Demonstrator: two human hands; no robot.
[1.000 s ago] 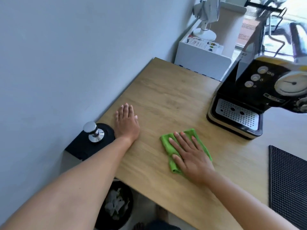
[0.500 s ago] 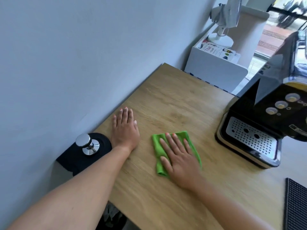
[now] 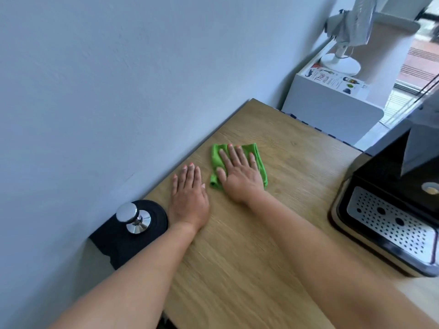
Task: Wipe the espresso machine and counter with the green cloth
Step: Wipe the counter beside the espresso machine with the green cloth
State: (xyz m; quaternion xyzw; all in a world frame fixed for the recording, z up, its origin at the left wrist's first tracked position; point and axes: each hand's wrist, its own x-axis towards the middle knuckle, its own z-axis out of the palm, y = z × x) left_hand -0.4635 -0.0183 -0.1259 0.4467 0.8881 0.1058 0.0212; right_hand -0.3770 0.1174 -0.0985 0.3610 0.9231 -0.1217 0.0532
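Observation:
A folded green cloth point(image 3: 215, 156) lies on the wooden counter point(image 3: 237, 252), towards the wall side. My right hand point(image 3: 237, 174) presses flat on top of it, fingers spread and pointing away from me, covering most of the cloth. My left hand point(image 3: 188, 198) rests flat on the bare wood just left of the cloth, holding nothing. The black espresso machine point(image 3: 380, 176) stands at the right, only partly in view, with its perforated steel drip tray point(image 3: 389, 222) facing me. Neither hand touches the machine.
A chrome tamper point(image 3: 134, 218) sits on a black mat point(image 3: 111, 245) at the counter's left corner, by my left wrist. The blue-grey wall point(image 3: 118, 91) runs along the counter's left edge. Beyond the far edge stands a white cabinet point(image 3: 327, 110) with a fan point(image 3: 342, 62) on it.
My right hand has slid the green cloth away from me and towards the wall, ending beside my left hand's fingertips. The left hand has stayed put. My view has shifted left.

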